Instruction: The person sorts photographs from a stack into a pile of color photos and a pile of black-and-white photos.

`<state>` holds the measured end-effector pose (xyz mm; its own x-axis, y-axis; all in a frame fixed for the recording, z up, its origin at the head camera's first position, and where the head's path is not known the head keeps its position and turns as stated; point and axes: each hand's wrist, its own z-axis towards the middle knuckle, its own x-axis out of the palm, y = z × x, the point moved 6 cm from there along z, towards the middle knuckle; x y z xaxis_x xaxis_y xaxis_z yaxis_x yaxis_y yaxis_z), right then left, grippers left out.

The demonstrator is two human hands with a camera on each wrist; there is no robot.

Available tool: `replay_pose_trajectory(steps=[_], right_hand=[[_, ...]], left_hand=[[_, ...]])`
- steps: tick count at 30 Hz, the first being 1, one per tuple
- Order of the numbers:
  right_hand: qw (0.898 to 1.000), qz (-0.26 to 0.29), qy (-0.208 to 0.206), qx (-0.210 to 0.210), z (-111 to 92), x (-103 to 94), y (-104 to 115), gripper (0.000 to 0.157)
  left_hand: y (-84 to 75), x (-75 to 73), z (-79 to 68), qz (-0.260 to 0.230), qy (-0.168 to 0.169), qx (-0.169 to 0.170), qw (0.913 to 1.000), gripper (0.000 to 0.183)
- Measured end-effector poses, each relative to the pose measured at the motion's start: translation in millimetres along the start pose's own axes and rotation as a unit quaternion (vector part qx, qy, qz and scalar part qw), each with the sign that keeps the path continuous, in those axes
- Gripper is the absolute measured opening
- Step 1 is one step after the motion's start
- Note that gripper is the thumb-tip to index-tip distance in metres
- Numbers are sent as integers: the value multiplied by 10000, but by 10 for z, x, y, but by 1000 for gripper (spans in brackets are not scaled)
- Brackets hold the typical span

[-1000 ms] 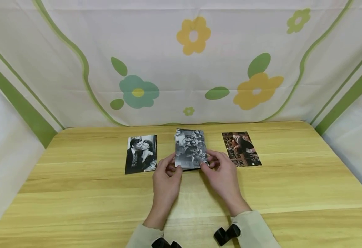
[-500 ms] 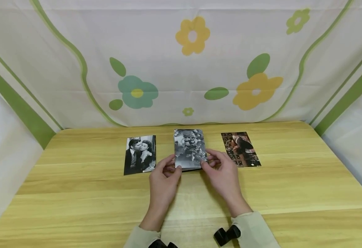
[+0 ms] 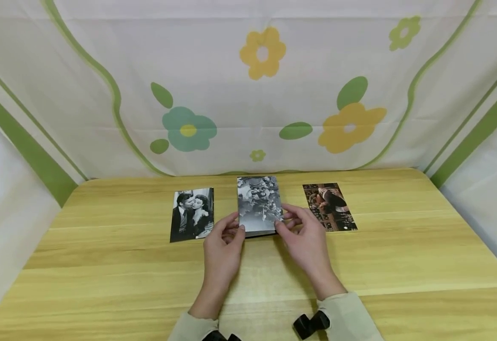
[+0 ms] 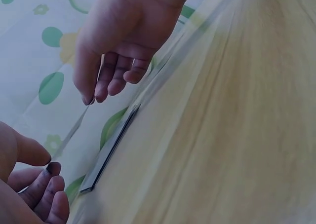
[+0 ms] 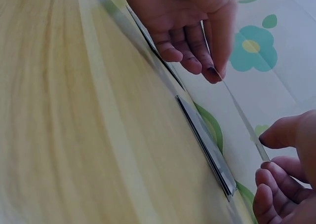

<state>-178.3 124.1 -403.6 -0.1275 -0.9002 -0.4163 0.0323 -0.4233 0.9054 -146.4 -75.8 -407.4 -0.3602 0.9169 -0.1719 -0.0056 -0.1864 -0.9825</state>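
Observation:
A black-and-white photo card (image 3: 259, 201) is held between my two hands in the head view. My left hand (image 3: 224, 246) pinches its lower left side, and my right hand (image 3: 304, 237) pinches the lower right corner, thumbs on top. Under it a stack of cards (image 4: 109, 152) lies flat on the table; the left wrist view shows a gap between them. From the right wrist camera, the held card shows edge-on as a thin strip (image 5: 243, 114) above that stack. In the head view, only a sliver of the stack shows below the held card.
To the left lies a black-and-white card of a couple (image 3: 192, 214). A brown-toned colour card (image 3: 331, 207) lies to the right, close to my right hand's fingers. Behind the wooden table (image 3: 125, 284) hangs a white curtain (image 3: 223, 71) with flower prints. Both sleeves carry black devices.
The held card has risen slightly and shifted a little left, with more of the stack's front edge showing below it. My left hand has moved slightly left; both hands keep their hold.

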Motion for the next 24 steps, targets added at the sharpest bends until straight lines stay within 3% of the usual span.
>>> replay_pose_trajectory(steps=[14, 19, 24], right_hand=[[9997, 154, 187, -82, -70, 134, 42, 49], [9986, 326, 355, -201, -123, 294, 99, 49], [9966, 496, 520, -391, -170, 490, 222, 48]], left_hand=[[3, -138, 7, 192, -357, 10, 9992, 24], [-20, -271, 16, 353, -770, 281, 9960, 22], [-66, -444, 36, 743, -1383, 763, 9846, 18]])
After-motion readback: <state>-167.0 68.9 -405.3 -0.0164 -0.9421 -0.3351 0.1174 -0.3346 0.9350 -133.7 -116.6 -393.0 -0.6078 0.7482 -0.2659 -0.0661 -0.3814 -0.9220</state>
